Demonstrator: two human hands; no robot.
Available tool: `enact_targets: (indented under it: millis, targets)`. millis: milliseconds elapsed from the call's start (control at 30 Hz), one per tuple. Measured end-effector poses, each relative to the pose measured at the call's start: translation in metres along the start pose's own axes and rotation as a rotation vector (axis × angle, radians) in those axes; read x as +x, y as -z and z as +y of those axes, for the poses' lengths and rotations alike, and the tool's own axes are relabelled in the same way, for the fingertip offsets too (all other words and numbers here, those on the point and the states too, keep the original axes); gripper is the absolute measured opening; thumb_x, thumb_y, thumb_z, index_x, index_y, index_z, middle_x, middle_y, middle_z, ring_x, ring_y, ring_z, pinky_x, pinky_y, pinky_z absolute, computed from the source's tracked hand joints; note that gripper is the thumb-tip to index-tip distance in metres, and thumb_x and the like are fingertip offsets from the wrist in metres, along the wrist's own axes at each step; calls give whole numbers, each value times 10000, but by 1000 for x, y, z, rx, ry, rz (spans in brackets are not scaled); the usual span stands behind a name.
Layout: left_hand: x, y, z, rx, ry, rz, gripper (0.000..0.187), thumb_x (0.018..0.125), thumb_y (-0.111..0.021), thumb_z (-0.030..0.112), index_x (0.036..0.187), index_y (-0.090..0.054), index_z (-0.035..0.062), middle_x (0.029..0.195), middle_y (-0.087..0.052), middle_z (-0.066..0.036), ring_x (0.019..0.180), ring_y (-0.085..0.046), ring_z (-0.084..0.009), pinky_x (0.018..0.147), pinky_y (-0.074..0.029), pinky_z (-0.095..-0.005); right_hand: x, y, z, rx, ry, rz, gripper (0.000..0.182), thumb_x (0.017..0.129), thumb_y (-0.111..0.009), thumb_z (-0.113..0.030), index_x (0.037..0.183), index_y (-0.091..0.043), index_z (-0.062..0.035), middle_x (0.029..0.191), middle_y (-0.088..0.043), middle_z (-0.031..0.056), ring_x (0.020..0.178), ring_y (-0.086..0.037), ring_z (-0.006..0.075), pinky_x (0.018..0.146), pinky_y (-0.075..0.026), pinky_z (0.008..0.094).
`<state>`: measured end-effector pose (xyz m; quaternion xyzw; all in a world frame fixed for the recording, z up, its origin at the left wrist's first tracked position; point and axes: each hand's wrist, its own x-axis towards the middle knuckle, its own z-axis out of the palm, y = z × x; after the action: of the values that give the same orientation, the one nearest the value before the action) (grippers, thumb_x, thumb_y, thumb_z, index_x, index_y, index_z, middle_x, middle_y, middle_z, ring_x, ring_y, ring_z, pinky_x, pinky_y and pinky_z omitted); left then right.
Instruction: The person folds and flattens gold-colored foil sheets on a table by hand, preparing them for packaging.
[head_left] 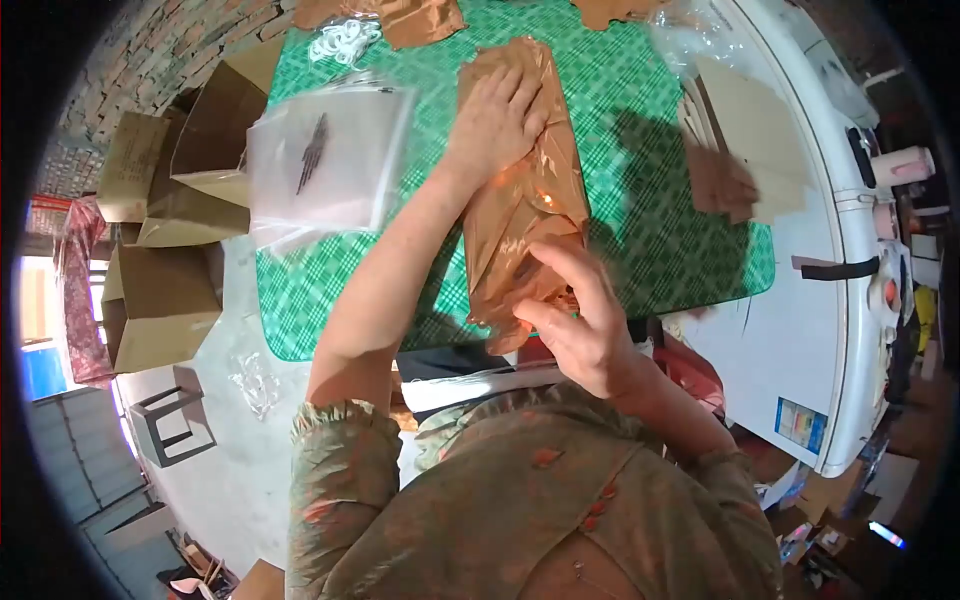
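A long package in shiny orange-brown plastic film (552, 200) lies lengthwise on the green checked tablecloth (420, 170). My left hand (497, 122) rests flat on its far half, fingers stretched out and pointing away from me. Over the near end, my right hand (585, 330) has its thumb and forefinger spread apart, with crumpled film showing between them. The other fingers of that hand are mostly hidden. Loose film bunches at the package's near end, close to the table edge.
Clear plastic sleeves (345, 150) with a dark item on top lie at left. White rings (345, 40) and more orange film (425, 20) are at the back. Cardboard pieces (750, 140) sit at right on a white appliance (770, 330). Open cartons (165, 300) stand left of the table.
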<state>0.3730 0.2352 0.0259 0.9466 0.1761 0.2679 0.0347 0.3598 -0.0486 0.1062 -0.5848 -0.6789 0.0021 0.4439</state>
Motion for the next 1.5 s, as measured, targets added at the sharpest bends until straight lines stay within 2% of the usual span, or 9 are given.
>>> enact_targets:
  millis: [500,800,833,933,967,1100,1200,1367,1500]
  targets:
    - [-1,7,4,-88,6,62,738,982,-621,604,1462,-593,44,1559,-528,-213,1474,-455,-396,1242,-351,-492,36,17,11,-160,93,-207,253,728,-807,-53,975,-749,-64,1381,-622,184,1323,-561,423,1029,-504,524]
    - [-3,5,3,-87,2,59,743,979,-629,598,1478,-578,51,1569,-521,-199,1481,-447,-387,1245,-350,-490,16,21,18,-101,-83,-263,141,833,-803,-208,896,-761,-89,1491,-537,157,1495,-363,419,1179,-278,650]
    - [-3,6,3,-86,2,54,743,980,-628,598,1479,-578,50,1572,-517,-198,1483,-446,-386,1246,-349,-489,17,25,17,-79,-114,-303,298,866,-785,-239,1126,-751,-98,1565,-447,184,1522,-306,447,1220,-238,622]
    - [-1,8,3,-87,9,44,749,979,-624,603,1481,-577,49,1581,-509,-196,1491,-436,-383,1251,-342,-487,12,26,23,42,-252,-130,540,899,-763,-252,1393,-612,-96,1597,-379,205,1506,-302,489,1236,-230,590]
    - [-2,8,3,-89,14,38,751,979,-623,605,1482,-577,49,1583,-506,-196,1495,-432,-381,1253,-340,-486,11,30,31,-2,-298,-170,674,955,-740,-233,1539,-437,-89,1611,-327,232,1508,-322,458,1214,-294,568]
    - [-2,7,3,-90,33,13,764,980,-614,615,1494,-569,52,1591,-500,-194,1509,-415,-375,1264,-323,-481,-4,25,53,365,-701,37,577,1046,-670,-183,1538,-407,-39,1580,-381,224,1441,-460,293,1027,-549,433]
    - [-3,6,4,-101,42,9,766,984,-607,616,1501,-564,53,1594,-497,-195,1515,-407,-373,1270,-314,-479,1,24,67,634,-894,146,556,1062,-641,-170,1540,-391,-33,1555,-411,202,1360,-549,276,916,-609,369]
    - [-2,5,3,-73,34,10,746,996,-600,599,1500,-562,50,1595,-495,-198,1514,-409,-371,1268,-317,-476,17,27,89,699,-965,166,454,1078,-595,-132,1496,-450,-26,1438,-508,164,1147,-659,187,703,-624,343]
    - [-2,10,5,-95,30,13,722,1004,-597,581,1485,-575,43,1579,-512,-203,1503,-424,-374,1262,-326,-477,29,25,126,17,-615,-81,344,1019,-606,-58,1362,-616,-47,1375,-594,93,1158,-661,228,777,-590,383]
